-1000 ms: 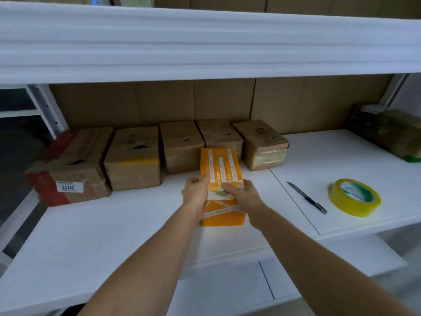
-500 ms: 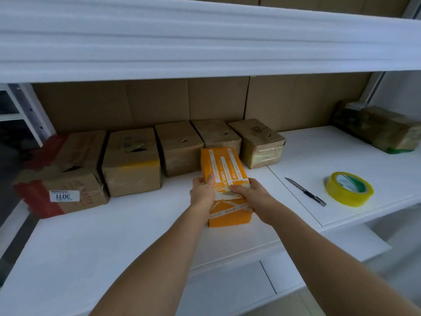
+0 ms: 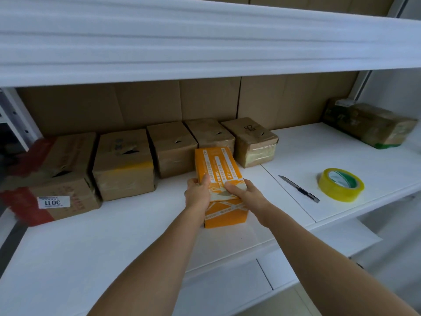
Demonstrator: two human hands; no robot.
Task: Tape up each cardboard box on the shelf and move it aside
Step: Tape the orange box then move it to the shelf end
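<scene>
Gripping an orange box (image 3: 218,176) from both sides on the white shelf (image 3: 114,242) — glossy printed card, oblong, crossed with pale strips of patterned tape; left hand (image 3: 197,194) clasping its left face, thumb lying up along the top edge, other fingers hidden behind the box; right hand (image 3: 243,194) wrapping the near right corner, thumb pressing flat across the taped top, fingers curling down the right side. Sitting lengthwise on the shelf, far end almost touching the row of brown boxes behind; whether anything is inside cannot be told, the flaps lying closed.

Lining the back, five brown cardboard boxes (image 3: 172,148) standing side by side — matte, scuffed, roughly cubic, tops closed with small torn slits showing dark; contents not visible. Wearing red tape and a white label, the leftmost box (image 3: 57,176) sagging and creased; showing a yellow band along its front edge, the second one (image 3: 124,165); glinting with clear tape across the front, the rightmost (image 3: 250,142).

Lying to the right on the smooth shelf surface, a slim utility knife (image 3: 298,189), dark handle, blade pointing away; just beyond it, a roll of yellowish translucent tape (image 3: 340,184), flat on its side, green and white inside the core. Resting at the far right, a darker wrapped box (image 3: 371,123), shiny with tape, green at its lower edge. Backing the bay, flat sheets of plain cardboard (image 3: 205,101).
</scene>
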